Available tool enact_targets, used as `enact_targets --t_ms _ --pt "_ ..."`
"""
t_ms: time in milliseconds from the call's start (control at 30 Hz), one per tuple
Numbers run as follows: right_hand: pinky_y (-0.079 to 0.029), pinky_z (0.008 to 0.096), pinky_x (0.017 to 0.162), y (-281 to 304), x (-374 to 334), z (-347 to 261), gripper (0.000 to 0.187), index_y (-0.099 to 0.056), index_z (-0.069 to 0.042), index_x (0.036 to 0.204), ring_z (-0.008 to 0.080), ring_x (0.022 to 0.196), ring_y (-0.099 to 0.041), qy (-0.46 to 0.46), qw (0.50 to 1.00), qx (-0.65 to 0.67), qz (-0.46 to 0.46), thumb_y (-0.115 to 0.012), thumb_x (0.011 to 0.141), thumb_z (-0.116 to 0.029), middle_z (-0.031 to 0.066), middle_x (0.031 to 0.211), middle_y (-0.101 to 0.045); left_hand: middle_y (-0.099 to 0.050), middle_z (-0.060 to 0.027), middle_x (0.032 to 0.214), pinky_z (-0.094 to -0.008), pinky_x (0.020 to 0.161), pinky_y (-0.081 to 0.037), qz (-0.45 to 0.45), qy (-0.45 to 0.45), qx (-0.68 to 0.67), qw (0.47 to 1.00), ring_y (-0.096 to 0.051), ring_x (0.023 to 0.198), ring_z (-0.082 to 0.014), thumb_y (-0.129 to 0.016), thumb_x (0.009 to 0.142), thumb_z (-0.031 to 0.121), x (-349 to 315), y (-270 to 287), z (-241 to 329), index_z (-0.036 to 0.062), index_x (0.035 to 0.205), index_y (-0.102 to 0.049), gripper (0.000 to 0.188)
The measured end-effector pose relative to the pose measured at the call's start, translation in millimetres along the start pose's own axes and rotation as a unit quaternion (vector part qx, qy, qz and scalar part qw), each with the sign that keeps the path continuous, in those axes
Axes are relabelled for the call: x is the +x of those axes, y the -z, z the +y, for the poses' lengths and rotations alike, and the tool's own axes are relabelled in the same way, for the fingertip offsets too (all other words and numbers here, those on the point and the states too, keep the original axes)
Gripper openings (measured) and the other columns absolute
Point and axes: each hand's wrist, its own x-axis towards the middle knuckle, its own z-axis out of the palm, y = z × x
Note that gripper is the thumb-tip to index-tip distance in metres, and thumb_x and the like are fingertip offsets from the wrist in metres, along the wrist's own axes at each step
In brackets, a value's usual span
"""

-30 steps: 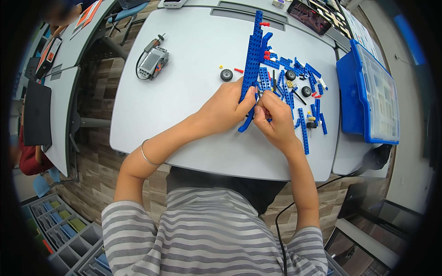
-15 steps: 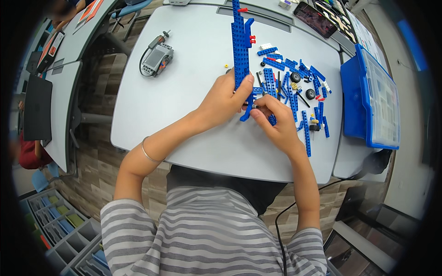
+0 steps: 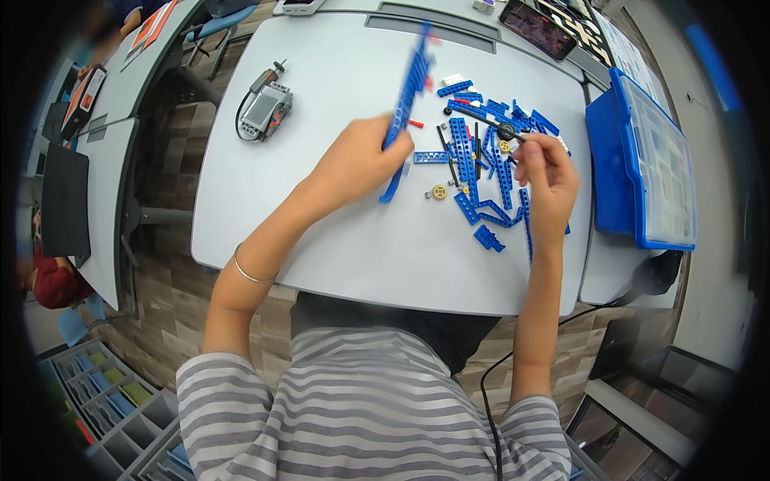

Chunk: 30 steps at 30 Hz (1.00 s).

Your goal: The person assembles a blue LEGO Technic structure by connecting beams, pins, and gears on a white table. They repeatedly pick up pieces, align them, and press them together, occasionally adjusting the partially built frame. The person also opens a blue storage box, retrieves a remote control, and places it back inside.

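My left hand point(image 3: 361, 156) is closed around a long blue building-brick assembly point(image 3: 411, 84), held tilted above the table and blurred by motion. Red pegs stick out of its right side. Over the parts pile at the right, my right hand point(image 3: 548, 180) pinches the end of a thin black axle rod point(image 3: 484, 120). The rod points up and left and passes across a small black wheel point(image 3: 506, 132); whether they touch, I cannot tell. Below lie loose blue beams point(image 3: 459, 148) and a yellowish gear point(image 3: 439, 192).
A grey motor or battery unit point(image 3: 266, 108) with a cable lies at the table's left. A blue bin with a clear lid point(image 3: 670, 172) stands at the right. A phone point(image 3: 537, 30) rests at the far right. Another person's red sleeve point(image 3: 60, 280) shows at far left.
My right hand has left the assembly and moved right to the pile, where it now grips a black rod. The assembly in my left hand has tilted and shifted slightly left.
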Motion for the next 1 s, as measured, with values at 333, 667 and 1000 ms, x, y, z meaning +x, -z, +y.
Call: enact_targets --t_ms 333,667,1000 --pt "-0.047 0.0193 0.073 -0.9 0.0 -2.0 0.019 -0.073 0.001 0.107 0.0082 0.083 -0.061 -0.015 0.999 0.015 -0.032 -0.071 0.088 -0.003 0.0037 0.095 -0.065 -0.062 -0.0086 0.058 -0.0287 0.045 -0.048 -0.047 0.075 0.059 0.994 -0.061 0.047 -0.0141 -0.065 0.093 0.025 -1.6 -8.4 4.8 -0.002 0.082 -0.059 0.029" --pt "-0.05 0.0232 0.07 -9.0 -10.0 -7.5 0.006 -0.071 0.0 0.091 0.0124 0.078 -0.063 0.108 0.986 -0.067 -0.106 -0.071 0.086 -0.002 0.0064 0.09 -0.068 -0.064 -0.0108 0.06 -0.0301 0.053 -0.05 0.044 -0.04 0.278 0.959 -0.065 0.053 -0.0197 -0.075 0.087 0.026 0.1 3.6 -3.1 -0.001 0.081 -0.061 0.031" --pt "-0.051 0.0248 0.059 -37.6 -25.2 5.8 0.01 -0.073 -0.003 0.089 0.0151 0.069 -0.066 0.162 0.964 -0.101 -0.183 -0.076 0.08 -0.002 0.007 0.083 -0.071 -0.07 -0.0038 0.085 -0.0235 0.06 -0.05 -0.036 -0.17 -0.079 0.982 -0.065 0.069 -0.0104 -0.072 0.089 0.013 -13.3 -0.1 17.8 0.0037 0.097 -0.072 0.012"
